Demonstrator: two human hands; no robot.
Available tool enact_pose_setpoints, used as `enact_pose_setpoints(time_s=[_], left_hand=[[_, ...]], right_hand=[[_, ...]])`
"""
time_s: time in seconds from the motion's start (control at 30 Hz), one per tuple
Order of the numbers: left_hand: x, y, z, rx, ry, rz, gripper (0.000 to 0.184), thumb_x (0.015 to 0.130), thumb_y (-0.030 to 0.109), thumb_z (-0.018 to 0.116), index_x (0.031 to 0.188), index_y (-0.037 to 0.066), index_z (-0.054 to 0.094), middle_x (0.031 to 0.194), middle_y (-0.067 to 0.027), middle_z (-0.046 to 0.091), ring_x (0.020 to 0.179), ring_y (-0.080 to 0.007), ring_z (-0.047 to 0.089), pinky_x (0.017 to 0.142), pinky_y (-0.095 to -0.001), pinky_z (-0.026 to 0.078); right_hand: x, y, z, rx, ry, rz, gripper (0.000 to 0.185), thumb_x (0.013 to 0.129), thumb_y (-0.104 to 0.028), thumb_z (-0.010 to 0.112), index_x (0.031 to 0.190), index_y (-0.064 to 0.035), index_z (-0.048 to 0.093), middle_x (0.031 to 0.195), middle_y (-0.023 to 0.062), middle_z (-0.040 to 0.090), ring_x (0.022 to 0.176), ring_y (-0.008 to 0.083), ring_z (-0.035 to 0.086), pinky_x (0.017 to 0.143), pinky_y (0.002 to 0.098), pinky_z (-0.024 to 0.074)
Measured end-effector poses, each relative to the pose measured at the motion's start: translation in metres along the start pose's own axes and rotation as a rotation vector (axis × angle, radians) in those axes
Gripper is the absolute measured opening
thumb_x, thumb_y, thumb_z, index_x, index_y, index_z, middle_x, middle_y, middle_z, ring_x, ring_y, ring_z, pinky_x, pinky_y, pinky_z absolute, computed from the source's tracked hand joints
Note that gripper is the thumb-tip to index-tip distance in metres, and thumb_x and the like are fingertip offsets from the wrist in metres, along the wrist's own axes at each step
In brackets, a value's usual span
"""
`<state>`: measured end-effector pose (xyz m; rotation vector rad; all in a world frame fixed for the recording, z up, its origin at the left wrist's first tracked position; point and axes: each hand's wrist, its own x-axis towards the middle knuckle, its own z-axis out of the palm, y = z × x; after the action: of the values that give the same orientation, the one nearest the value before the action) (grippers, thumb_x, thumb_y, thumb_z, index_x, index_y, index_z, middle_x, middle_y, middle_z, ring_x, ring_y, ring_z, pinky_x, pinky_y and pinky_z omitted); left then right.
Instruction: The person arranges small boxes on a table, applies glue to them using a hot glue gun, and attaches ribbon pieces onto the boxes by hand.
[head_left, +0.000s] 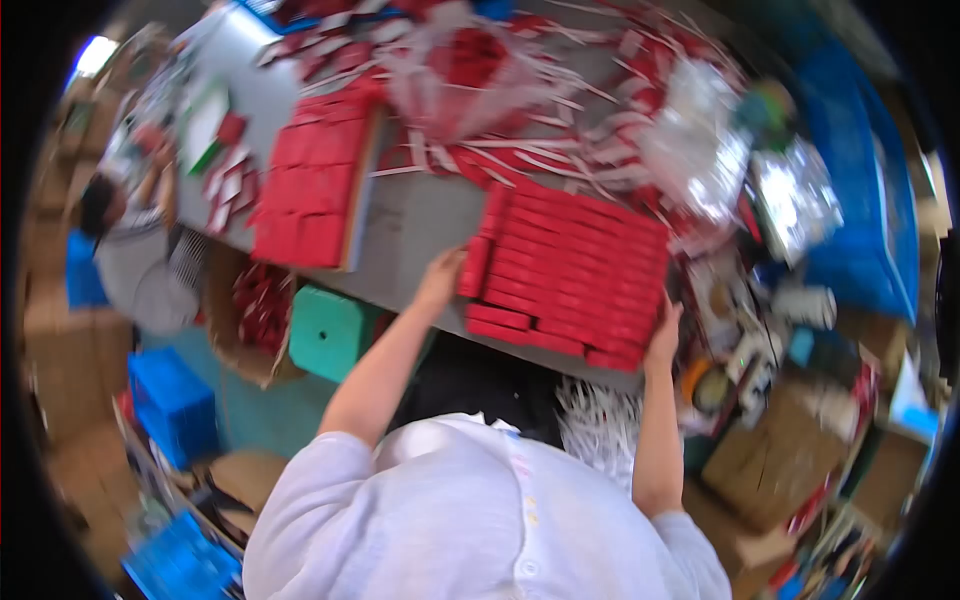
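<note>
Strips (520, 146) litter grey tabletop (398, 232) — both hands' (438, 280) (662, 338) fingers (455, 260) clasp a red stack (575, 270), cartons (775, 455) around.

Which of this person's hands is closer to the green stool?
Left. The left hand is at the left side of the red stack, up and right of the green stool; the right hand is at the stack's opposite side, farther away.

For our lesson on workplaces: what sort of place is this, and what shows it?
Probably a packing or assembly workshop. Small red blocks are lined up in neat rows on a grey table, with red and white strips and crumpled clear plastic lying nearby.
</note>
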<state>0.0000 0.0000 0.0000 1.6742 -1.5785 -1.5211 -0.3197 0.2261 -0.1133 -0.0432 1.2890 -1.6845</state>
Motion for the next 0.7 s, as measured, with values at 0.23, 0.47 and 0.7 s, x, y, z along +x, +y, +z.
enact_pose_setpoints(time_s=[0.23,0.47,0.7], left_hand=[[-0.029,-0.040,0.192,-0.366,-0.133,0.075,0.043,0.094,0.029,0.052,0.127,0.001,0.052,0.125,-0.0125,0.055,0.114,-0.0211,0.053,0.097,-0.0321,0.040],[-0.086,-0.013,0.082,-0.922,-0.309,0.021,0.048,0.092,0.006,0.049,0.138,0.006,0.039,0.128,-0.0085,0.053,0.114,-0.0175,0.053,0.097,-0.0344,0.044],[-0.178,-0.098,-0.122,-1.146,0.174,-0.048,0.038,0.094,0.014,0.046,0.132,0.007,0.045,0.126,-0.0073,0.055,0.110,-0.0194,0.057,0.094,-0.0351,0.046]], right_hand=[[-0.026,-0.116,-0.091,-0.139,0.036,0.036,0.062,0.097,-0.052,0.027,0.137,-0.0063,0.040,0.134,0.0085,0.048,0.122,0.0230,0.047,0.104,0.0362,0.0357],[-0.107,-0.132,0.004,-0.181,-0.082,-0.143,0.058,0.101,-0.043,0.018,0.141,-0.0042,0.030,0.140,0.0096,0.041,0.129,0.0243,0.038,0.110,0.0377,0.0264],[-0.182,-0.041,0.179,-0.250,-0.483,-0.119,0.061,0.101,-0.044,0.020,0.145,-0.0029,0.021,0.149,0.0097,0.027,0.137,0.0219,0.024,0.113,0.0353,0.0169]])
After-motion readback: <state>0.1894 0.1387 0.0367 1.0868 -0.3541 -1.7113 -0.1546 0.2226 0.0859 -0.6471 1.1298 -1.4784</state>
